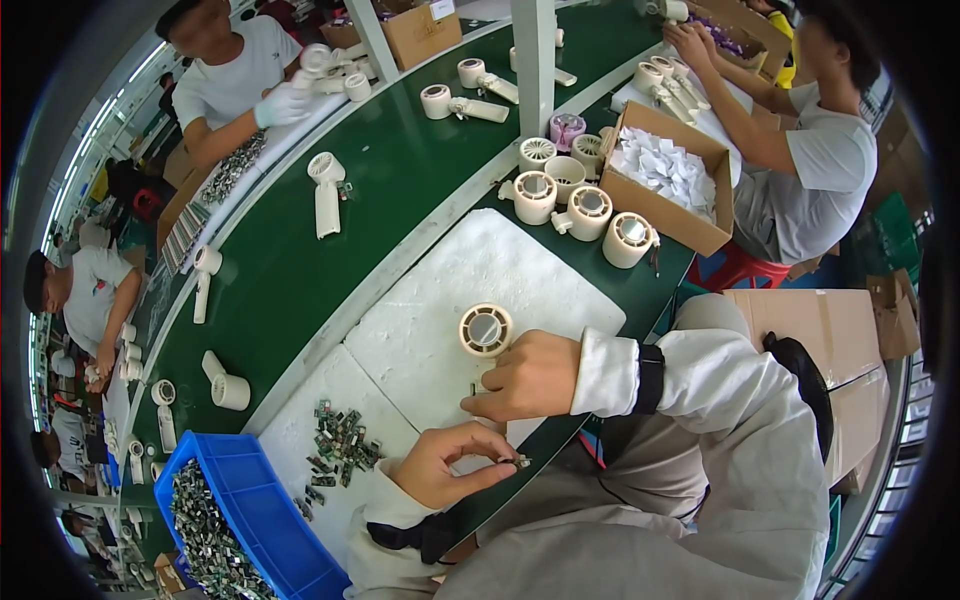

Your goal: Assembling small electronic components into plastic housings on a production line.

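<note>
My left hand (450, 468) is closed, thumb and index finger pinching a small circuit board (519, 461) near the table's front edge. My right hand (535, 378) hovers over the white foam sheet (430, 290), fingers curled together; what they hold, if anything, is hidden beneath them. Touching or just beside its knuckles is a cream round fan head (486, 330), its silvery disc facing up. Left of my left hand, a loose pile of small green circuit boards (345, 443) lies on the foam.
A blue bin (265, 510) full of circuit boards stands at lower left. Several fan heads (590, 210) sit by a cardboard box (690, 220) of white pieces. Beyond the foam runs a green conveyor (270, 290) carrying cream handheld fans (327, 190). Co-workers sit around it.
</note>
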The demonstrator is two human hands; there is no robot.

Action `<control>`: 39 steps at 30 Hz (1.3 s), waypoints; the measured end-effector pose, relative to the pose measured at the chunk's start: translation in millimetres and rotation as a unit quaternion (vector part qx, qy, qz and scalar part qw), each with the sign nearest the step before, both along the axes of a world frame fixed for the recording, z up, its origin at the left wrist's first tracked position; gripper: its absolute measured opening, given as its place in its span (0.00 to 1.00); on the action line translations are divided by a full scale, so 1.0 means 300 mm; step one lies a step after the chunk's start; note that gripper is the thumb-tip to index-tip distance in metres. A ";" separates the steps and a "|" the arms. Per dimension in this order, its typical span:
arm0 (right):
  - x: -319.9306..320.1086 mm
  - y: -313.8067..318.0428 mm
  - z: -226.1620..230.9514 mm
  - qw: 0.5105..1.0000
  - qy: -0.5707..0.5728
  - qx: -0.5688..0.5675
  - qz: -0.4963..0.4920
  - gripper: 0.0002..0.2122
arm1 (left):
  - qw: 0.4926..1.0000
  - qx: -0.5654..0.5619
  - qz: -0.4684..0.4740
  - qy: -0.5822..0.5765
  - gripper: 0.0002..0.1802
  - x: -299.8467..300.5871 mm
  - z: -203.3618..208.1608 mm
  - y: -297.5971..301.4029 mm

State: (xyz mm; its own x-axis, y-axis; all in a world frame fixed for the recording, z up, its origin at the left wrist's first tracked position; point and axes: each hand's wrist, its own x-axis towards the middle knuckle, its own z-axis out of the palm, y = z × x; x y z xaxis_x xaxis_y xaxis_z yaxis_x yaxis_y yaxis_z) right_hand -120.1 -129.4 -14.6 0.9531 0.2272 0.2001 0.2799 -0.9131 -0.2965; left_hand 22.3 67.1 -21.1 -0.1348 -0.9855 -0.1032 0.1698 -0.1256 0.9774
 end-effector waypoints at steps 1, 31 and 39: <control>0.004 0.001 -0.007 1.000 -0.028 -0.005 0.008 0.11 | 0.999 -0.004 -0.023 -0.036 0.15 -0.004 -0.003 0.005; 0.020 0.025 -0.042 0.964 -0.046 0.231 -0.124 0.08 | 0.947 -0.025 0.319 -0.038 0.18 -0.010 -0.052 -0.046; 0.019 0.055 -0.015 0.944 -0.016 0.233 -0.233 0.06 | 0.957 -0.014 0.282 -0.062 0.16 -0.006 -0.048 -0.041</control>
State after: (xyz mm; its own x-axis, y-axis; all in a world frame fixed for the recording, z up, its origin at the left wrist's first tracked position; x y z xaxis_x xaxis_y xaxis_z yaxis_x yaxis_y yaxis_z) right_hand -114.3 -112.8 -19.2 0.9197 -0.3354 0.2042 -0.1049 -0.7110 -0.6953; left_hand 20.6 54.7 -35.5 0.4317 -0.9002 -0.0565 0.0849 -0.0218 0.9961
